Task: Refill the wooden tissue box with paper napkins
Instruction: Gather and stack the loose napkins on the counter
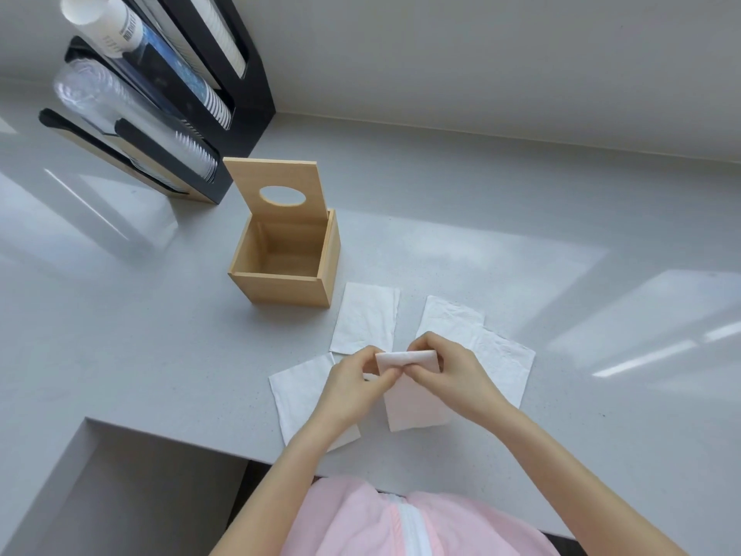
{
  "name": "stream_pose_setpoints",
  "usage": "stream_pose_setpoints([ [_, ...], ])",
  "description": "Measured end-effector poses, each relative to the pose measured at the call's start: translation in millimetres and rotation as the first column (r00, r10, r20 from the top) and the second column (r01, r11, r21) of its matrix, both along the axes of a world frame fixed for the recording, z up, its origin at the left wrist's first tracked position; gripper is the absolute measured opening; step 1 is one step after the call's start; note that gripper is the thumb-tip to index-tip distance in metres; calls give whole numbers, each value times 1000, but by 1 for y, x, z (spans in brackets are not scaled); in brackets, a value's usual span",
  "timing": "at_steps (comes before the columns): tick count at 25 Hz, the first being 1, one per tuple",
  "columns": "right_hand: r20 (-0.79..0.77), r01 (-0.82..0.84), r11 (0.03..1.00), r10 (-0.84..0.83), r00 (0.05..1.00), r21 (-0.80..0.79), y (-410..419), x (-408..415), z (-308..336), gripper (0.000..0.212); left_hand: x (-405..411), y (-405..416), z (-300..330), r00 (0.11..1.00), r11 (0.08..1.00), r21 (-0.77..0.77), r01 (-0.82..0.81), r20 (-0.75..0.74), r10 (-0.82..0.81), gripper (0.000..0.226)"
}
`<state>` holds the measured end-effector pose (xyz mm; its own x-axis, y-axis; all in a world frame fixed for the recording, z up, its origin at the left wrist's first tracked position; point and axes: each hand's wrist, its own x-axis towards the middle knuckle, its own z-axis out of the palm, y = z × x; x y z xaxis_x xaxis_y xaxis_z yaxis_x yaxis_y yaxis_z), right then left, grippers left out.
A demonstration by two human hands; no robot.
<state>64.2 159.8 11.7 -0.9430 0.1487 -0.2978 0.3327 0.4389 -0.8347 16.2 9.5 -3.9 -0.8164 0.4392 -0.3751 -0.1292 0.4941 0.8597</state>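
Observation:
The wooden tissue box [286,288] stands on the grey counter with nothing visible inside it. Its lid [276,190], with an oval hole, leans upright at the back. Several white paper napkins lie flat in front of it: one [365,319] just right of the box, one [296,395] under my left forearm, others [499,355] to the right. My left hand [353,385] and my right hand [453,375] both pinch the folded-over top edge of one napkin [413,407], lifted a little above the counter.
A black rack [244,66] of stacked paper and plastic cups and lids stands at the back left, close to the box. The counter edge [160,431] steps inward at the lower left. A wall runs along the back.

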Motion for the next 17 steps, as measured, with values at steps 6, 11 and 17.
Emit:
stream_pose_setpoints([
  [6,38,182,927,-180,983,-329,7,1,5,13,3,4,9,963,962,260,-85,268,13,11],
  [11,53,135,939,-125,991,-316,13,4,4,11,6,9,10,971,968,222,-115,232,62,16],
  [17,-86,216,948,-201,976,234,57,11,4,14,3,9,11,964,953,217,-211,207,166,10],
])
